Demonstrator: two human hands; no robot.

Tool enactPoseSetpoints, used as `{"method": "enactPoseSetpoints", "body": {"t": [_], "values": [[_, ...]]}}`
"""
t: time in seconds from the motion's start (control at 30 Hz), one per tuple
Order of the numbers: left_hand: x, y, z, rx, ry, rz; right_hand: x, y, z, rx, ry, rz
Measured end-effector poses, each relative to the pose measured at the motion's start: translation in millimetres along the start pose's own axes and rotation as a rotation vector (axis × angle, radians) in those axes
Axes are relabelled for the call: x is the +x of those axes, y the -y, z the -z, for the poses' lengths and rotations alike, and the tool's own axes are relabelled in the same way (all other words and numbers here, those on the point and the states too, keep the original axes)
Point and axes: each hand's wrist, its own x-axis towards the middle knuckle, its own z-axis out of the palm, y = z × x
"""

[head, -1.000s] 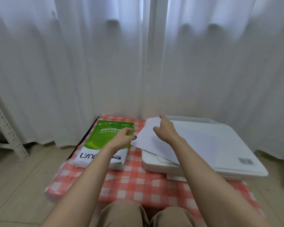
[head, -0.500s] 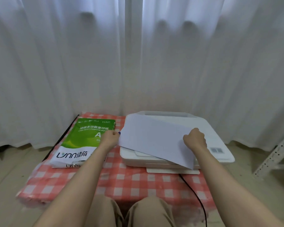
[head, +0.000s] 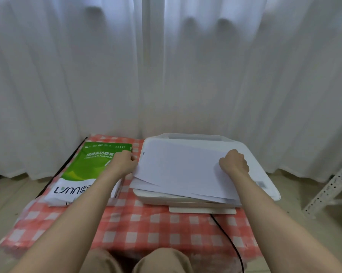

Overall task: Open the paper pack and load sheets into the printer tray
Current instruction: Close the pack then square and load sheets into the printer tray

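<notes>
A loose stack of white sheets (head: 178,170) lies skewed across the top of the white printer (head: 262,174). My left hand (head: 124,164) grips the stack's left edge. My right hand (head: 234,162) is closed on the stack near its right side, pressing on top. The green and white paper pack (head: 87,170) lies to the left of the printer, partly under my left forearm. The printer's front tray (head: 201,209) juts out a little under the sheets.
The printer and pack rest on a low table with a red and white checked cloth (head: 156,227). A black cable (head: 227,237) runs off the front right. White curtains (head: 166,66) hang close behind. A metal rack leg (head: 332,186) stands at the right.
The sheets have swung from a tilted hold into a flatter lie on the printer. My right hand slid from the sheets' far left corner to their right side. The view shifted right.
</notes>
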Motion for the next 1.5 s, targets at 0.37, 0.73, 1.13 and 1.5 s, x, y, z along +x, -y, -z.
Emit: {"method": "enactPoseSetpoints", "body": {"t": [0.37, 0.73, 1.13, 1.5], "values": [[42, -23, -20, 0.057, -0.135, -0.1, 59, 40, -10, -0.031, -0.028, 0.177], [90, -23, -48, -0.042, -0.112, -0.223, 124, 84, -59, -0.167, 0.052, 0.393], [102, -14, -47, -0.1, -0.137, -0.247, 152, 95, -76, -0.162, 0.091, 0.443], [99, -16, -46, -0.15, -0.184, -0.194, 159, 101, -60, -0.027, 0.048, 0.445]]}}
